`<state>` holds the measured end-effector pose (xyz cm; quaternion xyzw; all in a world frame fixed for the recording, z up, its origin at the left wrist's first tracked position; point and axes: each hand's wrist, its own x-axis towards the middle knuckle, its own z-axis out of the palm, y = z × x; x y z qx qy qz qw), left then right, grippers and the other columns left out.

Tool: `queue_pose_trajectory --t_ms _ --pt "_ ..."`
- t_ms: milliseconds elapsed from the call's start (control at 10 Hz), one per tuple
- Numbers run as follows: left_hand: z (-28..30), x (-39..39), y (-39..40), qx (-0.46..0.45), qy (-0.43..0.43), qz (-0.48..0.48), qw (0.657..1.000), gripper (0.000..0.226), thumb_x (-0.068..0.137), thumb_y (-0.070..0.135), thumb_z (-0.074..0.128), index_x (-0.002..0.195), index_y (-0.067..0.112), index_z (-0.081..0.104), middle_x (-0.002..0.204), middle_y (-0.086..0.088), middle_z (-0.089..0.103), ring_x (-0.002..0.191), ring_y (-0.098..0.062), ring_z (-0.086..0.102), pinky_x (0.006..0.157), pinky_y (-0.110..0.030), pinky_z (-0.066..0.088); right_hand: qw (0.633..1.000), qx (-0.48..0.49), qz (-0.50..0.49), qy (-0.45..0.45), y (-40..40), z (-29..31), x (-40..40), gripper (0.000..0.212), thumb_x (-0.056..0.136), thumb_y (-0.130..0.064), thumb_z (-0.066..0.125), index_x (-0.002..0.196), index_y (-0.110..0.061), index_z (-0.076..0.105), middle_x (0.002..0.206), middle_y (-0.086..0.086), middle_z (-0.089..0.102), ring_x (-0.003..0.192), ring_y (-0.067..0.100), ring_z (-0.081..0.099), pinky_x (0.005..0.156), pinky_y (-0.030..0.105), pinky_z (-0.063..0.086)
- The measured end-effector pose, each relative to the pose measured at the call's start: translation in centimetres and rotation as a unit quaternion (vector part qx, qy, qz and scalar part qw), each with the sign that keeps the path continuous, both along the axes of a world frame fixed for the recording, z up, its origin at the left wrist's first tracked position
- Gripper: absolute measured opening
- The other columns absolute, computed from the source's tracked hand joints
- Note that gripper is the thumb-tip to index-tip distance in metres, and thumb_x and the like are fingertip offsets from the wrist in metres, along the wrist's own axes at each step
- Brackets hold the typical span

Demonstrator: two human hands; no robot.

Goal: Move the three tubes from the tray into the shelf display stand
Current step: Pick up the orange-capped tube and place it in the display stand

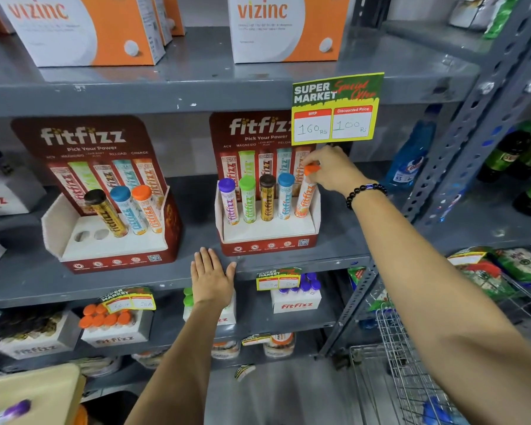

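The right display stand [269, 233] on the middle shelf holds several upright tubes with purple, green, brown and blue caps. An orange-capped tube [305, 194] stands in its rightmost slot, and my right hand [331, 171] grips that tube by the cap. My left hand [212, 276] lies flat and open on the shelf edge just left of this stand. The left display stand [111, 240] holds three tilted tubes, with two bare holes on its left side. A beige tray [34, 391] sits at the bottom left with a purple-capped tube [16, 409] on it.
A yellow price card [336, 110] hangs from the shelf above, just over my right hand. Vizinc boxes [285, 26] stand on the top shelf. Fitfizz boxes of tubes fill the shelf below. A wire cart [405, 372] stands at the lower right, beside bottles on the adjoining rack.
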<state>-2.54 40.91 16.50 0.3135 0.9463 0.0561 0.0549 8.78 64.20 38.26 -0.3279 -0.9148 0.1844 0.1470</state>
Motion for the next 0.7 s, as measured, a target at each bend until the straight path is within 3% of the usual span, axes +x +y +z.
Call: queue_pose_trajectory --t_ms 200,500,600,700 --pt "-0.1 -0.1 0.0 -0.002 -0.008 0.002 1.000 0.070 0.094 0.053 0.006 0.146 0.008 -0.005 0.157 -0.013 -0.005 0.144 -0.030 -0.007 0.116 -0.039 -0.004 0.999 -0.006 0.009 -0.040 -0.2 -1.6 -0.9 0.040 0.082 -0.003 0.066 0.121 -0.011 0.060 0.131 0.014 0.054 0.121 0.030 0.048 0.101 0.035 0.039" --pt "0.0 -0.1 0.0 -0.004 -0.018 0.000 1.000 0.070 0.094 0.054 0.005 0.146 0.008 -0.007 0.157 -0.013 -0.007 0.144 -0.030 -0.009 0.116 -0.039 -0.003 0.999 -0.042 -0.003 -0.016 -0.1 -2.6 -1.1 0.048 0.079 -0.004 0.069 0.125 -0.011 0.056 0.131 0.014 0.055 0.117 0.031 0.052 0.093 0.030 0.042" --pt "0.4 -0.3 -0.2 0.002 -0.031 -0.011 0.999 0.071 0.094 0.054 0.008 0.146 0.007 -0.007 0.157 -0.013 -0.008 0.144 -0.029 -0.010 0.116 -0.038 -0.005 0.999 -0.005 -0.004 0.052 -1.7 -2.5 -1.2 0.048 0.080 0.000 0.062 0.125 -0.013 0.055 0.127 0.014 0.058 0.113 0.032 0.054 0.094 0.038 0.046" --pt "0.6 -0.6 -1.7 0.044 -0.043 -0.043 0.997 0.068 0.098 0.048 0.017 0.146 0.004 -0.001 0.157 -0.016 -0.004 0.144 -0.029 -0.007 0.117 -0.038 -0.004 0.975 0.144 0.032 0.164 -5.0 -2.6 -2.8 0.041 0.081 -0.001 0.052 0.121 -0.008 0.057 0.126 0.014 0.059 0.118 0.033 0.050 0.104 0.044 0.041"
